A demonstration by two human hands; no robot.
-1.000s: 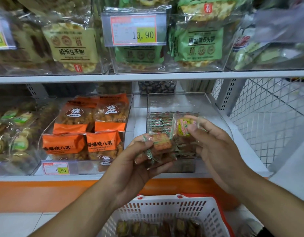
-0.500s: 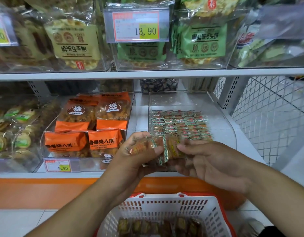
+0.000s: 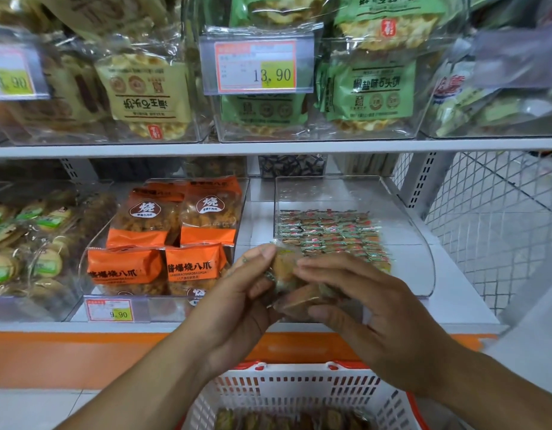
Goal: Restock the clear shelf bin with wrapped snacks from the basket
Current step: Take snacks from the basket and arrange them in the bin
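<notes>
Here, both hands are grasping a small stack of wrapped snacks [image 3: 294, 285] just in front of the clear shelf bin [image 3: 423, 262]. The left hand [image 3: 237, 308] is curling its thumb and fingers around the stack's left side; the right hand [image 3: 383, 318] is pinching it from the right. More snacks are lying in rows inside the bin, and others in the white basket [image 3: 299, 395] near the person.
</notes>
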